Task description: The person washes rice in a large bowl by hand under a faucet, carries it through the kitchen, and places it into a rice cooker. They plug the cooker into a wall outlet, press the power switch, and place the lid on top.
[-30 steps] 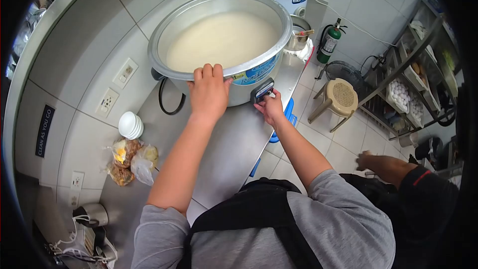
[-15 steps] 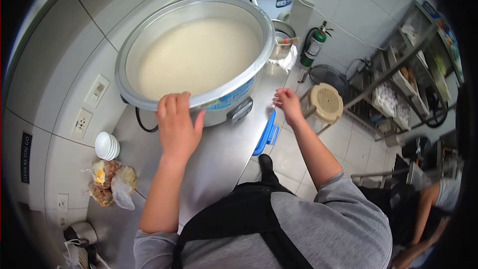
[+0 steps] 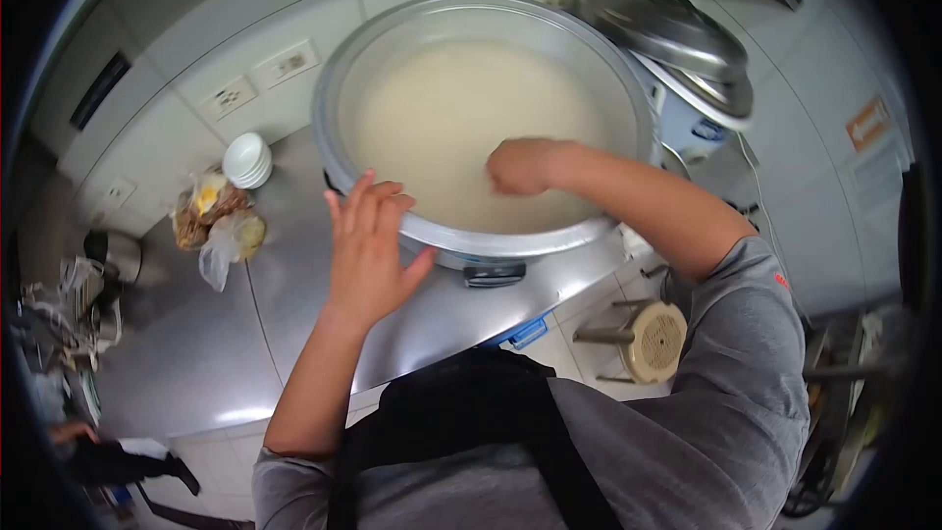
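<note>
A large round metal pot [image 3: 324, 142] in a cooker stands on the steel counter, holding cloudy whitish liquid [image 3: 422, 128]. My left hand [image 3: 371, 240] touches the pot's near left rim with its fingers apart, holding nothing. Over the liquid, inside the rim, is my right hand [image 3: 528, 167], its fingers curled together; whether they hold something or dip into the liquid cannot be made out. A black handle [image 3: 495, 276] shows on the cooker's near side.
Stacked white bowls [image 3: 247, 160] and tied plastic bags of food [image 3: 231, 236] lie at the left on the counter [image 3: 196, 363]. A second cooker [image 3: 687, 123] with metal lids stands behind right. A beige stool [image 3: 655, 342] is beyond the front edge.
My right hand has moved from beside the counter to over the liquid, and its fingers have curled. My left hand stays at the rim. The view has turned left.
</note>
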The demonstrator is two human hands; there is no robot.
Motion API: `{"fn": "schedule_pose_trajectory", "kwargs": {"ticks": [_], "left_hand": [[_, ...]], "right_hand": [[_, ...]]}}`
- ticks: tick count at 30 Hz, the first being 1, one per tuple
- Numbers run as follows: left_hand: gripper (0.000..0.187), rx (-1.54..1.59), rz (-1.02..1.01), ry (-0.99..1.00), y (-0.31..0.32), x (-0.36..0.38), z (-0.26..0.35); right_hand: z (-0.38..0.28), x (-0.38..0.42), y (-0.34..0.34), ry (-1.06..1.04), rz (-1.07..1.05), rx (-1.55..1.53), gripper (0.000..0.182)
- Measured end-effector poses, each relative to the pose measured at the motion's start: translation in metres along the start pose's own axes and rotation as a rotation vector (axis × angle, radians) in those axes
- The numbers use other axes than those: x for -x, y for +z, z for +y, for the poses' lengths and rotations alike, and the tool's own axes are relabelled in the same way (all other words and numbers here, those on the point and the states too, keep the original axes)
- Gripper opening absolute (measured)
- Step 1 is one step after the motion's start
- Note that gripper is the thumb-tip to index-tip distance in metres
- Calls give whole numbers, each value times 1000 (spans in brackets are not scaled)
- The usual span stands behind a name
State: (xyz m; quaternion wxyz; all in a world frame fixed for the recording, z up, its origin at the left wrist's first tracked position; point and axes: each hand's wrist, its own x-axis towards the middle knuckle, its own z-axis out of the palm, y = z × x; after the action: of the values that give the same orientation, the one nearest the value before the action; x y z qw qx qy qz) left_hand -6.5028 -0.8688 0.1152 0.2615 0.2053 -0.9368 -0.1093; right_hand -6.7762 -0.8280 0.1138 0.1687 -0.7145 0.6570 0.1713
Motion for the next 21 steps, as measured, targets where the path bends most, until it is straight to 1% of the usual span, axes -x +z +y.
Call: {"fn": "schedule_pose_trajectory", "kwargs": {"ticks": [1, 2, 4, 5, 7, 8, 9, 11, 12, 14, 15, 17, 18, 19, 20, 21], "left_hand": [[55, -14, 14, -28, -2, -1, 1], [57, 1, -3, -13, -5, -1, 1], [58, 9, -14, -4, -8, -1, 0], [60, 31, -18, 15, -9, -1, -2], [61, 59, -20, 44, -10, -2, -9], [61, 85, -17, 64, -8, -2, -13], [61, 117, -17, 81, -6, -1, -16], [58, 144, 16, 94, 0, 0, -21], [56, 147, 48, 118, 2, -1, -23], [55, 175, 79, 148, 8, 1, -30], [54, 178, 114, 169, 11, 0, -33], [53, 200, 141, 198, 17, 0, -38], [53, 193, 166, 220, 19, 1, -40], [53, 215, 169, 222, 22, 1, -42], [55, 198, 178, 242, 25, 2, -44], [58, 177, 190, 263, 27, 2, -45]], "right_hand": [[-25, -8, -15, -128, -4, -88, 33], [-28, -28, -22, -153, -8, -75, 33], [-17, -78, -29, -106, 206, -157, 41], [-10, -96, -27, -115, 208, -154, 41], [9, -127, -14, 109, 489, 43, 55], [14, -140, -14, 161, 399, -27, 61], [20, -146, -7, 167, 385, -18, 61], [7, -125, -6, 178, 272, -37, 62], [6, -114, -1, 195, 252, -36, 62], [11, -82, 5, -84, 192, -41, 64], [11, -64, 7, -64, 178, -38, 64], [8, -21, 11, 1, 62, -64, 66], [12, -5, 17, 20, 45, -63, 66], [17, 11, 21, 78, -31, -70, 66], [20, 24, 22, 135, -104, -75, 65], [22, 36, 23, 148, -112, -71, 65]]}}
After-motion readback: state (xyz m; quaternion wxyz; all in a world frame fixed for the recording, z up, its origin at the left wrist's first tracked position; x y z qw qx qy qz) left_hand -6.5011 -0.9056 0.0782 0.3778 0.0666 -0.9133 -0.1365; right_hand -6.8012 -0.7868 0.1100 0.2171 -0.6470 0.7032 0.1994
